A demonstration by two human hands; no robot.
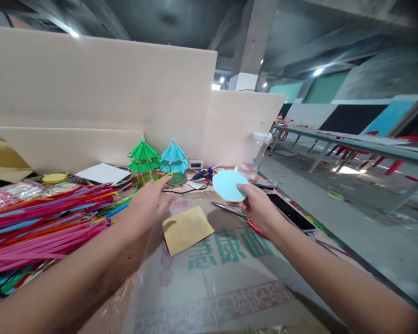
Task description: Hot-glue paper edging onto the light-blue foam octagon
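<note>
My right hand (259,204) pinches the near right edge of a light blue octagonal card (230,184), held above the work surface. My left hand (151,204) reaches forward with its fingers apart, near a green model pavilion (144,160) and a light blue one (174,157). A thin yellow strip (166,176) shows just beyond the left fingertips; I see no grip on it. Between the hands lies a creased tan piece of paper (188,228). Scissors with red handles (256,227) rest under the right hand, partly hidden by it.
Colourful chenille stems (48,222) are heaped at the left. A blue glue gun (202,174), a clear lidded jar (256,155) and a dark phone (292,212) lie around the card. Pale boards (101,93) stand behind. Printed cardboard (209,287) covers the near surface.
</note>
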